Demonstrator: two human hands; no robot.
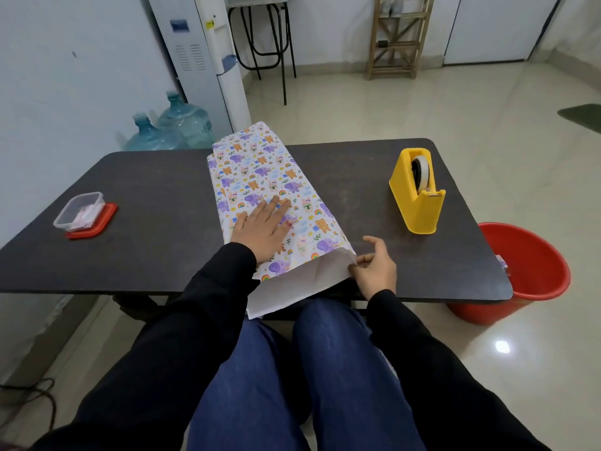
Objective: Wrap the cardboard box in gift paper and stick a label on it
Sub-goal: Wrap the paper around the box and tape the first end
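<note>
Gift paper (pixel 260 170) printed with elephants, bears and rainbows lies folded over the middle of the dark table (pixel 156 196); the cardboard box is hidden beneath it. Its white underside (pixel 292 284) hangs over the near table edge. My left hand (pixel 261 227) presses flat on top of the paper with straight fingers. My right hand (pixel 374 266) pinches the paper's near right corner between thumb and fingers.
A yellow tape dispenser (pixel 418 193) stands on the right of the table. A clear container (pixel 79 211) with small items sits on its red lid (pixel 104 222) at the left. A red bucket (pixel 533 275) stands on the floor to the right. Water jugs (pixel 175 128) stand behind the table.
</note>
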